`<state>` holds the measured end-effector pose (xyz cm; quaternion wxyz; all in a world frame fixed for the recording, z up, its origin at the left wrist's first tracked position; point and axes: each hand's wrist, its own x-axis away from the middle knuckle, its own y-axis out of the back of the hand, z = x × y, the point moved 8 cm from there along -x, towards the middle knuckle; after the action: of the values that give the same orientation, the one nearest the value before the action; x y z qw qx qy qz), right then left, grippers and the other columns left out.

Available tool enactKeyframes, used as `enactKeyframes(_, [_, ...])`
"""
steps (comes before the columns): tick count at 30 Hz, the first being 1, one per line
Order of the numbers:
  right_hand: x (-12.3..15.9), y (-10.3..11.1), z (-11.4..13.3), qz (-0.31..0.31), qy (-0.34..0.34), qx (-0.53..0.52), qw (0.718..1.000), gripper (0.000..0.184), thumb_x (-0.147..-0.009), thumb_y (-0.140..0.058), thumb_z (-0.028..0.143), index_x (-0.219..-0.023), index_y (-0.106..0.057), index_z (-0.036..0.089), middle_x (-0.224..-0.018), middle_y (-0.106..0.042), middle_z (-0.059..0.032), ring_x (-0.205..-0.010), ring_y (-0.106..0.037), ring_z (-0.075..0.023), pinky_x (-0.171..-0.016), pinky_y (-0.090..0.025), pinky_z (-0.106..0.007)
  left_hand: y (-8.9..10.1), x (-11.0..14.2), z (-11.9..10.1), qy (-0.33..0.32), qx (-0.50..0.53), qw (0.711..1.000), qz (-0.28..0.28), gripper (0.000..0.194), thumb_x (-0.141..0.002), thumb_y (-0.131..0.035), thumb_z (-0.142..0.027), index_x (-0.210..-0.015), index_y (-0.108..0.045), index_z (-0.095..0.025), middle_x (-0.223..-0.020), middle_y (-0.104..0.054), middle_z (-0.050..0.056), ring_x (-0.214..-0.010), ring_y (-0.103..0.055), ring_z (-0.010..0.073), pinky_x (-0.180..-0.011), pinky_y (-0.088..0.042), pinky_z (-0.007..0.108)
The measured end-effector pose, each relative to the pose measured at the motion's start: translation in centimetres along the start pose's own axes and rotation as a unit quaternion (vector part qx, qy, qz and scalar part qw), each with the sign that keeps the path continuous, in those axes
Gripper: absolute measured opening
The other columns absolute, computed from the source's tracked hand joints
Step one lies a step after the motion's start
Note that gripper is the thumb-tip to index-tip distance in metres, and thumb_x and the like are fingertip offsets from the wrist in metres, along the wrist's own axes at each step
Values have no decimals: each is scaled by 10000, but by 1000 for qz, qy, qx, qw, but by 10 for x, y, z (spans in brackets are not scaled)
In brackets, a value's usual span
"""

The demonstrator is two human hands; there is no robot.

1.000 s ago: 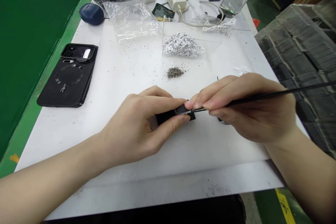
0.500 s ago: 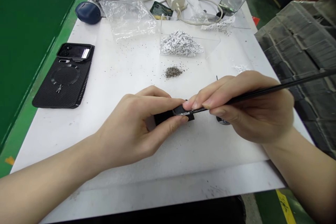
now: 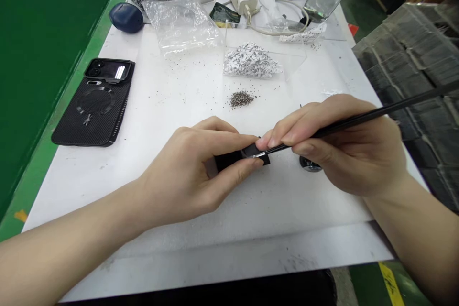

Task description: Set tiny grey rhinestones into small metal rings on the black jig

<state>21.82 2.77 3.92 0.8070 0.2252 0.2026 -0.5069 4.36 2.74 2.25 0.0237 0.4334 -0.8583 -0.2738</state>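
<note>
The left hand (image 3: 186,172) pinches a small black rectangular piece (image 3: 229,160) just above the desk (image 3: 154,119), with the thumb and fingers closed on it from either side. It seems to be held clear of the white surface, though the fingers hide most of it and its exact form can't be made out. The right hand (image 3: 353,148) holds a slender black-handled pick (image 3: 358,117) like a pen, with its fingers closed around the shaft. The pick's fine metal tip (image 3: 258,154) rests on the piece, right beside the left fingertips.

The likeliest trouble is at that tip. If it skids on the smooth black surface, it could prick the left fingers or scratch the piece. Too much pressure, or a loosened pinch, could flick the piece out of the hand. A dark round object (image 3: 310,164) sits just under the right hand and could be nudged by a careless shift. Loose dark specks are scattered over the desk beyond a small pile of dark granules (image 3: 241,99), and any that cling to the fingers could end up on the piece.
</note>
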Motion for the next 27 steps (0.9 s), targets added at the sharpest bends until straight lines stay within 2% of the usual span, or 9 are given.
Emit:
enactKeyframes(6, [0, -1, 2, 2, -5, 19, 1000, 225, -979, -825, 81, -1140, -841, 239, -1006, -880, -47, -973, -883, -234, -885, -764, -359, 0, 0, 1, 0, 5, 1000, -1, 151, -1071, -749, -250, -1146, -880, -238, -1147, -865, 21, -1041, -803, 163, -909, -634, 229])
enactKeyframes(14, [0, 0, 5, 23, -1, 29, 999, 227, -963, -818, 59, -1129, -835, 213, -1021, -867, -68, -996, -881, -234, -900, -763, -356, -1, -1, 2, 4, -1, 1000, 4, 171, -1080, -737, -261, -1172, -879, -239, -1138, -857, 21, -1048, -795, 153, -921, -624, 222])
enactKeyframes(20, [2, 1, 6, 18, -31, 51, 998, 216, -979, -826, 115, -1101, -844, 293, -1032, -883, -39, -978, -879, -243, -875, -759, -384, -1, -1, 2, -5, 5, 1000, 1, 176, -1075, -742, -256, -1178, -885, -250, -1112, -862, 17, -1016, -794, 155, -869, -629, 223])
enactKeyframes(22, [1, 7, 3, -32, -56, 35, 997, 154, -997, -833, 154, -1081, -849, 282, -997, -876, -32, -891, -871, -217, -739, -741, -332, -1, -1, 2, -4, 2, 1000, -1, 193, -1073, -747, -260, -1210, -884, -255, -1129, -866, 20, -1021, -800, 161, -859, -636, 230])
enactKeyframes(24, [0, 21, -1, -125, -69, 45, 989, 113, -1019, -820, 174, -1043, -854, 279, -961, -859, -20, -818, -846, -184, -592, -677, -283, 0, -2, 2, 3, -5, 1000, -2, 218, -1070, -756, -276, -1248, -880, -257, -1160, -869, 26, -1043, -807, 174, -867, -651, 244])
enactKeyframes(26, [1, 33, -7, -202, -86, 112, 969, 147, -1013, -814, 145, -988, -856, 284, -923, -844, -4, -784, -821, -166, -553, -637, -269, 1, -1, 2, 12, -12, 1000, -4, 237, -1070, -760, -294, -1272, -876, -249, -1183, -869, 32, -1057, -808, 182, -845, -663, 246])
enactKeyframes(27, [1, 36, -11, -215, -103, 155, 959, 165, -999, -818, 124, -965, -856, 281, -911, -843, 2, -778, -814, -163, -582, -648, -272, 1, -1, 2, 14, -13, 1000, -3, 241, -1072, -756, -296, -1275, -874, -242, -1186, -869, 33, -1058, -808, 180, -830, -665, 241])
